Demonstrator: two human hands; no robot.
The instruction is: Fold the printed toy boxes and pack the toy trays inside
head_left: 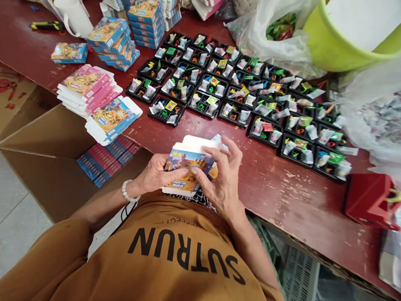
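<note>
We are grasping one blue-and-yellow carton [183, 167] with both hands — our left hand [153, 176] pinching its left side, our right hand [223, 177] clasping its right, both thumbs resting on the printed face. We are holding it at the near edge of the tabletop [233, 145], its white flap sticking out. To the left, flattened pink cartons [86, 87] are lying stacked near an open cardboard box [32, 168]. Farther out, filled black trays [202, 113] are standing in rows — a lime-coloured bucket [342, 52] is sitting far right.

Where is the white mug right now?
The white mug is at the head view's upper left, between the yellow-black cutter and the stacked blue boxes.
</note>
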